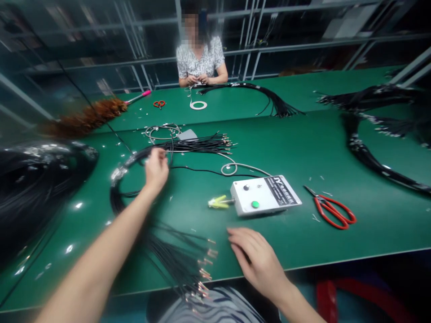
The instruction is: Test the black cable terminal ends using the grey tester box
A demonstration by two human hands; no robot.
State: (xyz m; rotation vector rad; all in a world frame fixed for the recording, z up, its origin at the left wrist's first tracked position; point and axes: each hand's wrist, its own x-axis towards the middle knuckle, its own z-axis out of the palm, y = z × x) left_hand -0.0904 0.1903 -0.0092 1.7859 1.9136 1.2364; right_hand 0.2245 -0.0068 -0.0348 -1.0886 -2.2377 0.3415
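A curved bundle of black wires (116, 190) lies on the left half of the green table. My left hand (156, 168) is at the bundle's upper part, its fingers bent together on or just over the wires; what they hold is hidden. The bundle's lower end fans out into copper-tipped wires (175, 255) near the front edge. My right hand (257, 258) rests by the front edge with loosely extended fingers, holding nothing. Beyond it sits a white control box (251, 195) with a green button, a knob and a yellow-green clip (218, 202) on its left side.
Red-handled scissors (336, 211) lie right of the box. A large black wire pile (40, 188) fills the left, with a brown duster (90, 117) behind. More bundles (373, 163) lie at right. Across the table (303, 148), a person (201, 58) handles wires beside a white tape roll (198, 105).
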